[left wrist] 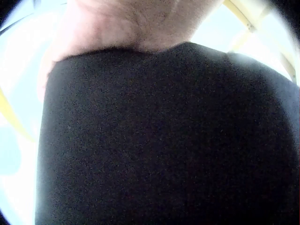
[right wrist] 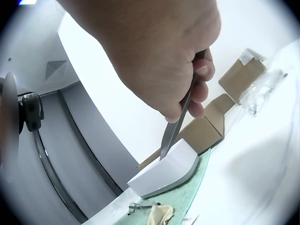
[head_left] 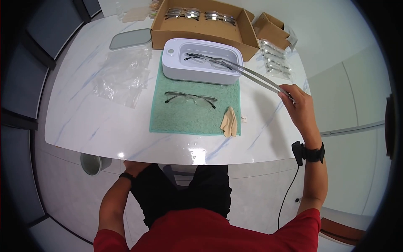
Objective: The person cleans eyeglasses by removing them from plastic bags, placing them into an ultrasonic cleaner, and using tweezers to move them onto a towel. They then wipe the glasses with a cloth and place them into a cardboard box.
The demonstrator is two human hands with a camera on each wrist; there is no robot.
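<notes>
My right hand (head_left: pixel 299 107) grips long metal tweezers (head_left: pixel 261 77), which slant down to the left into the tub of a white ultrasonic cleaner (head_left: pixel 197 75). Their tips overlap a pair of eyeglasses (head_left: pixel 194 55) inside the tub. In the right wrist view, fingers (right wrist: pixel 200 91) curl round the tweezers above the cleaner. Another pair of eyeglasses (head_left: pixel 191 96) lies on the green towel (head_left: pixel 168 119), beside a small beige cloth (head_left: pixel 228 122). Below the table's front edge, my left hand (head_left: pixel 136 167) rests on the black trouser leg (left wrist: pixel 159 131), its fingers mostly hidden.
Behind the cleaner stands a cardboard box (head_left: pixel 201 35) holding several eyeglasses. A grey lid (head_left: pixel 130 39) and clear plastic bags (head_left: pixel 121 80) lie to the left. A smaller carton (head_left: pixel 270 31) and bagged eyeglasses (head_left: pixel 275 61) are at the back right. A bin (head_left: pixel 93 164) stands on the floor.
</notes>
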